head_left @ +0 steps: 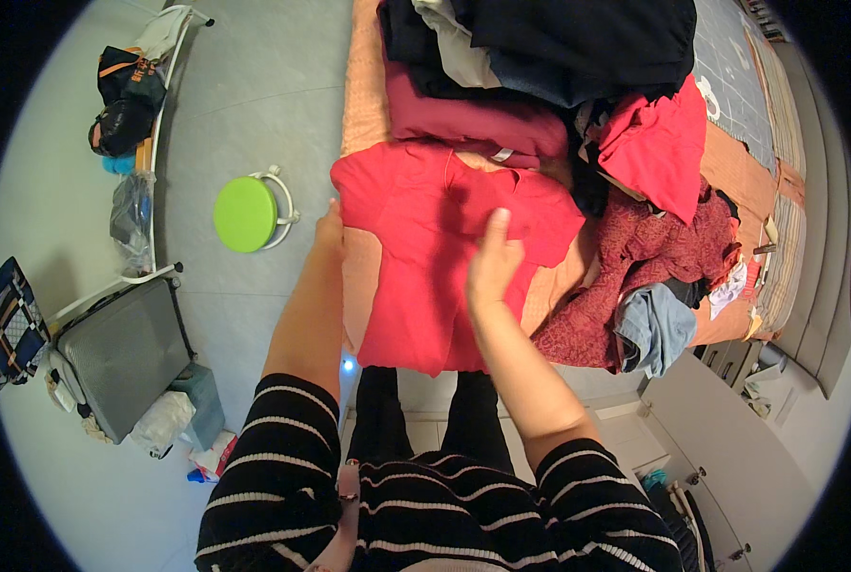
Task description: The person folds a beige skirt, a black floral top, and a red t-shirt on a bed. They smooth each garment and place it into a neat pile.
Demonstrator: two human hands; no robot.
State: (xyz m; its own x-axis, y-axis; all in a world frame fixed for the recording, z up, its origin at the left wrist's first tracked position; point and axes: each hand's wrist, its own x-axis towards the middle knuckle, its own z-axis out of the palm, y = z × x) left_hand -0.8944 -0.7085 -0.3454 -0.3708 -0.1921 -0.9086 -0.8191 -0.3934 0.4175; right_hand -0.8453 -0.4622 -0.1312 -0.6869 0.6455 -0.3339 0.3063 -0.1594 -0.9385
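Note:
A red short-sleeved shirt [416, 248] lies spread flat on the orange bed cover, its hem at the bed's near edge. My left hand [331, 232] is at the shirt's left side, just under the left sleeve, thumb up. Its other fingers are mostly hidden, so its grip cannot be told. Over the shirt's right half, my right hand [495, 262] is open with the thumb raised apart from the fingers, holding nothing visible. A dark shadow falls on the cloth beside it. Beyond the collar rests a folded dark red garment [473, 119].
Dark clothes [578, 48] are piled at the far side of the bed [363, 105]. To the right lie a bright red garment [656, 148], a patterned maroon garment [635, 238] and blue denim [656, 324]. A green round stool [245, 214] and a grey suitcase [125, 353] stand left.

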